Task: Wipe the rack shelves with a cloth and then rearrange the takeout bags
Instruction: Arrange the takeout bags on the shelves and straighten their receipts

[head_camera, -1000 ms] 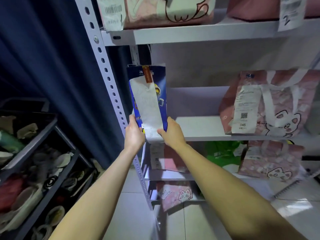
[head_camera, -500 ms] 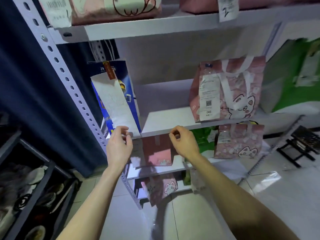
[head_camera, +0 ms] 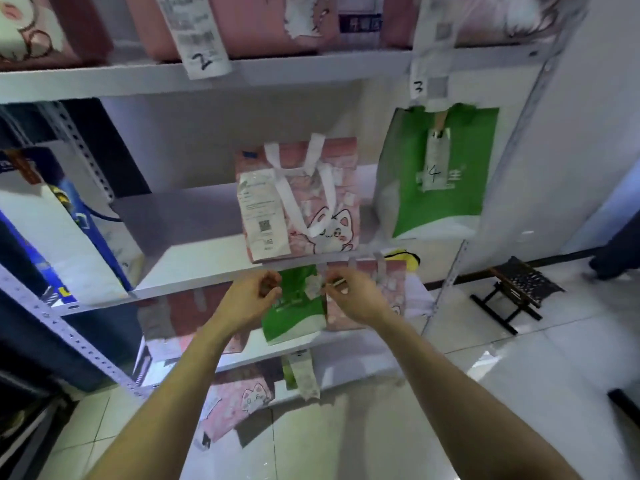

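Left hand (head_camera: 250, 299) and right hand (head_camera: 349, 295) hover side by side just in front of the middle shelf (head_camera: 194, 268), below the edge where the pink cat bag (head_camera: 301, 199) stands. Left fingers curl loosely inward; grasping nothing that I can make out. Right fingers are pinched near something small and pale, too blurred to name, so I cannot tell whether that hand holds anything. No cloth visible in either hand.

Just behind the hands, one shelf down: a small green bag (head_camera: 294, 317) and a pink bag (head_camera: 367, 296) stand touching each other.

Middle shelf, left to right: blue-and-white bag (head_camera: 69, 233) at the far left, leaning; pink cat bag at the front edge near centre; large green bag (head_camera: 440, 174) at the right post. Bare shelf between blue and pink.

Top shelf (head_camera: 277, 72): pink bags with hanging receipts marked 2 and 3.

Risks, as judged:
- Pink cat bag sits right on the lip; a knuckle brushing it from below could tip it forward off the shelf.
- Its long receipt hangs loose and may tear if snagged.
- Blue-and-white bag already leans; jarring the rack could topple it.
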